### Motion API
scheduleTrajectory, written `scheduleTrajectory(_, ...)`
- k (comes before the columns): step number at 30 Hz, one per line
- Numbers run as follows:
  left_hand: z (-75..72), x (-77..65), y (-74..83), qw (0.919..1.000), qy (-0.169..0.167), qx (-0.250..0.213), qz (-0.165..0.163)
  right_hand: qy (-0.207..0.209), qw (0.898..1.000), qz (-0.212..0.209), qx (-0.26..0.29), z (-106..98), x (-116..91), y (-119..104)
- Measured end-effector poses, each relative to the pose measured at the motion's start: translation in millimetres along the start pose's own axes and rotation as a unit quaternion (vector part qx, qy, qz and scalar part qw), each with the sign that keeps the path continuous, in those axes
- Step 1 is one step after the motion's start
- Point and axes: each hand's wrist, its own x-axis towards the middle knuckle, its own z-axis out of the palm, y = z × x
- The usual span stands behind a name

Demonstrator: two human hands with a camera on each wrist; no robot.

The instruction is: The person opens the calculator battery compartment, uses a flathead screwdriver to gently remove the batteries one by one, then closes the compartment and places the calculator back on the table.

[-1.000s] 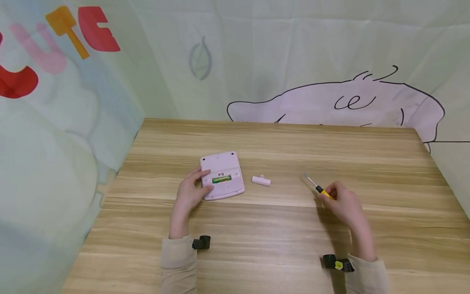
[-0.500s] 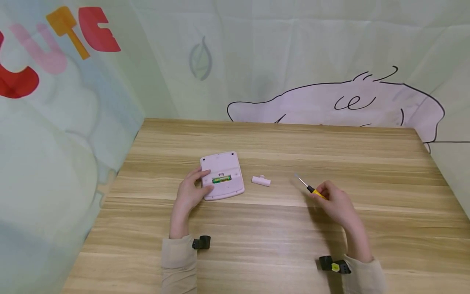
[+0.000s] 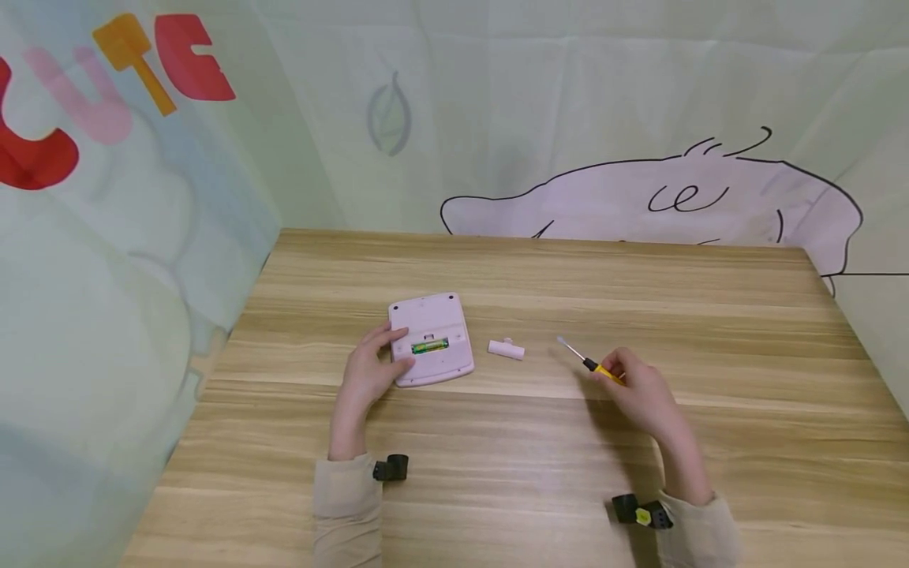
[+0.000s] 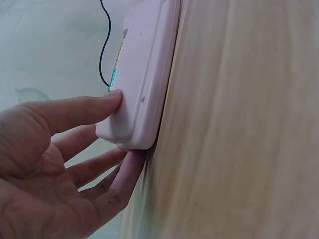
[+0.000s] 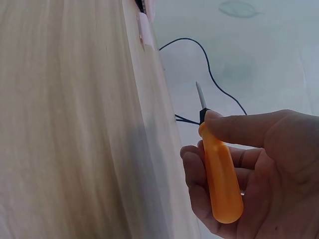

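Note:
A pale pink calculator (image 3: 426, 312) lies back up on the table, with a green-and-yellow battery (image 3: 430, 346) showing in its uncovered compartment. My left hand (image 3: 365, 372) holds the calculator at its left edge; in the left wrist view the thumb (image 4: 110, 102) lies on its back and other fingers meet its side. A small pink battery cover (image 3: 506, 349) lies apart, to the right of the calculator. In my right hand (image 3: 641, 394) is a screwdriver (image 5: 222, 174) with an orange-yellow handle, pinched by thumb and fingers above the table. Its metal tip points up-left towards the cover.
The wood-grain table (image 3: 497, 457) reaches back to a printed cloth backdrop (image 3: 497, 118). A black camera band sits at each wrist, the left camera (image 3: 390, 468) and the right camera (image 3: 639, 511) both close above the tabletop.
My right hand has moved left with the screwdriver, bringing its tip nearer to the battery cover. The left hand, calculator and cover have stayed in place.

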Motion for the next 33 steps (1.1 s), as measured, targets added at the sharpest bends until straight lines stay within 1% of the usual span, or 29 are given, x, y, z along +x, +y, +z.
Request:
scheduleTrajectory(11, -0.1, -0.6, -0.1, 1.0, 0.003, -0.001, 0.001, -0.005, 1.0, -0.013, -0.002, 7, 1, 1)
scheduleTrajectory(15, 0.1, 0.0, -0.5, 1.0, 0.003, -0.001, 0.002, -0.017, 1.0, -0.013, -0.004, 9, 2, -2)
scheduleTrajectory(21, 0.9, 0.2, -0.3, 1.0, 0.003, -0.002, 0.005, -0.042, 0.999, -0.003, 0.01, 13, 1, -7)
scheduleTrajectory(33, 1.0, 0.5, 0.3, 1.0, 0.003, -0.003, -0.004, -0.058, 0.998, -0.015, 0.008, 19, 1, -16)
